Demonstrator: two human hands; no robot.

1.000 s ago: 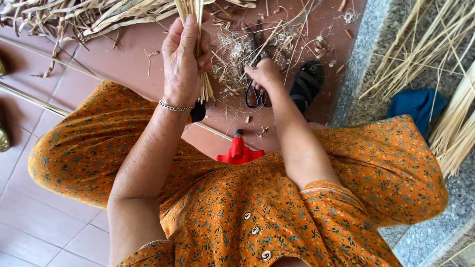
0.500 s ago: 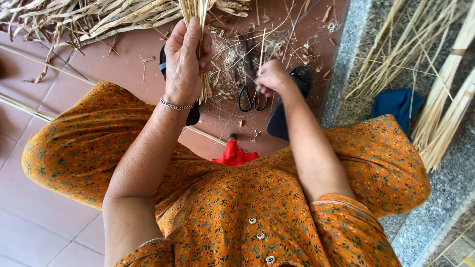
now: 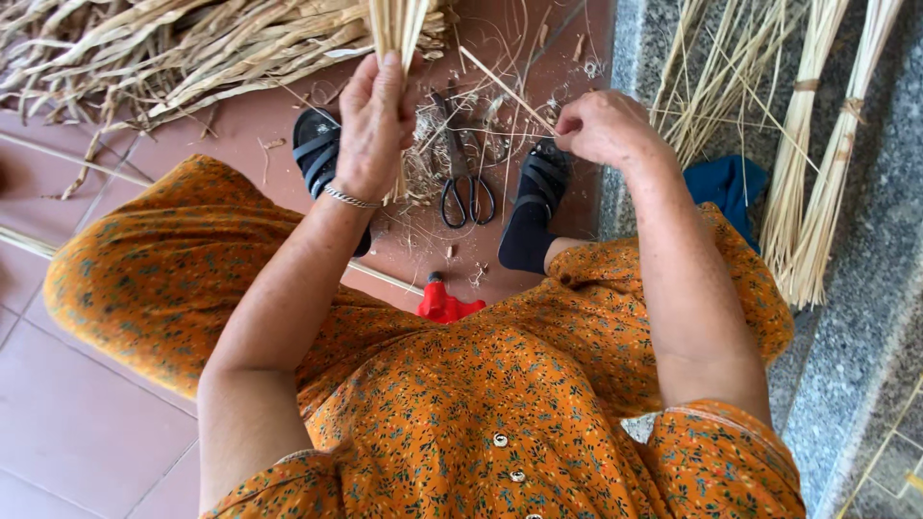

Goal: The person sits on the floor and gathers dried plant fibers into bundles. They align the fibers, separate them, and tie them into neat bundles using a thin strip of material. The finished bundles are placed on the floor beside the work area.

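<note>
Now our left hand point(image 3: 373, 125) wraps its fingers around an upright bundle of straw point(image 3: 398, 27), while our right hand point(image 3: 604, 127) pinches one thin strand point(image 3: 505, 88) above the scissors point(image 3: 463, 165) on the floor.

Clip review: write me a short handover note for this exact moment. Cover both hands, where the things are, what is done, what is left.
Left hand: shut around an upright bundle of straw, held over the floor.
Right hand: pinching one thin stalk that runs slanting up toward the bundle.
Scissors: lying on the tiles between the sandals, untouched.
Done: bundle gathered; chaff litters the floor.
Left: loose straw pile at upper left; tied bundles lean on the right.
</note>
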